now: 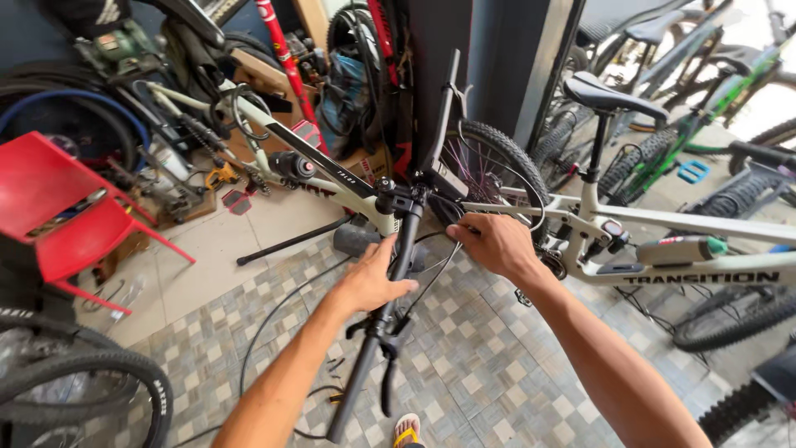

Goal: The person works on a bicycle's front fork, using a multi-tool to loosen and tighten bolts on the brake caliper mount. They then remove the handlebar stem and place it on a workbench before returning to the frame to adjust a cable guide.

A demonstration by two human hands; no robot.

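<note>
Gripping black handlebar (pixel 404 249) mid-bar w/ left hand (pixel 375 278), fingers wrapped round it, right hand (pixel 492 243) just beside on thin black cable (pixel 439 270) near stem (pixel 395 199), fingertips pinched together, white bike frame (pixel 705 270) at right, red plastic chair (pixel 62 211) at left, checkered tile floor (pixel 489 365) below.

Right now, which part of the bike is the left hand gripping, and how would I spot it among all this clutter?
Find the pale bike frame on the right and follow it to the stem at the centre. A black handlebar runs from there down toward the camera over the checkered floor. The left hand grips it mid-length, just above a small black brake lever, unlike the cables beside it.
</note>
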